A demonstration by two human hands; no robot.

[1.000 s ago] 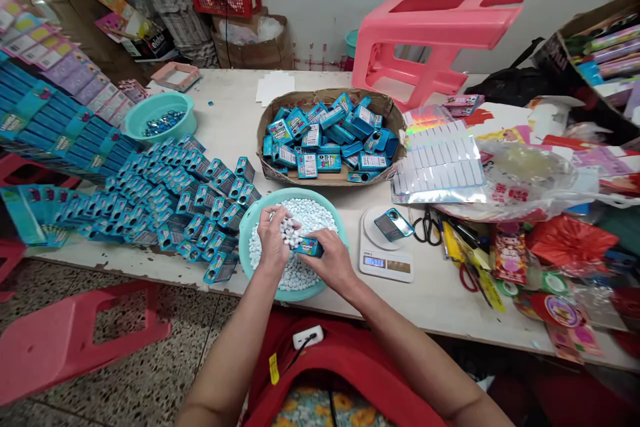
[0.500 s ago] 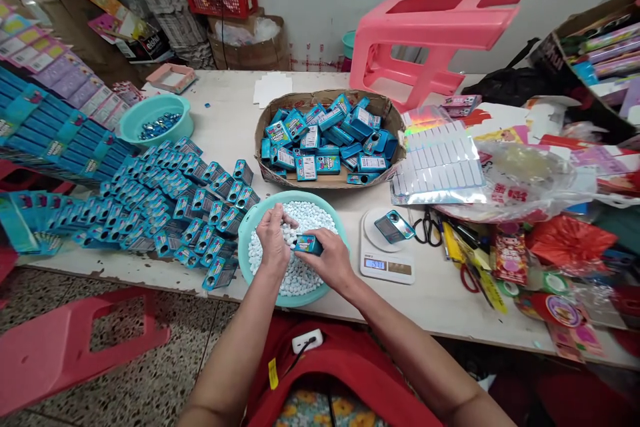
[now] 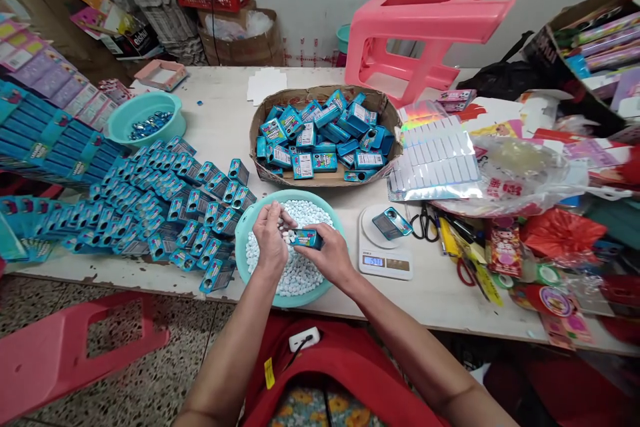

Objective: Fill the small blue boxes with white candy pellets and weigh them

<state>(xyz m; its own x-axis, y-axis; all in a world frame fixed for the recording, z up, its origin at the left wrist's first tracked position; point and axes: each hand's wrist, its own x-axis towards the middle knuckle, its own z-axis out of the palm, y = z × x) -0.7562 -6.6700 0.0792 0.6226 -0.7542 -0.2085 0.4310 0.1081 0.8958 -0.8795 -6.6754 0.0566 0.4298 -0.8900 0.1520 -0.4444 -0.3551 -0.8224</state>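
Observation:
My right hand (image 3: 332, 256) grips a small blue candy box (image 3: 307, 239) lying on its side above the basin. Facing it, my left hand (image 3: 271, 239) is cupped with its fingers curled, and a few white candies show between the fingers and the box's end. Below both hands is a turquoise basin (image 3: 241, 257) full of small white candies (image 3: 300, 280). A digital scale (image 3: 367, 240) stands to the right with another blue box (image 3: 393, 223) on its pan. Its display digits are too small to read surely.
A cut-down carton (image 3: 300, 178) of blue boxes lies behind the basin. Many upright boxes (image 3: 200, 213) crowd the left, near a second basin (image 3: 175, 121). Right are scissors (image 3: 426, 230), a sticker sheet (image 3: 435, 167) and plastic bags. A pink stool (image 3: 430, 20) lies at the back.
The view has shifted slightly. Both hands stay over the basin, with the box still in my right hand and my left hand's fingers close to its end.

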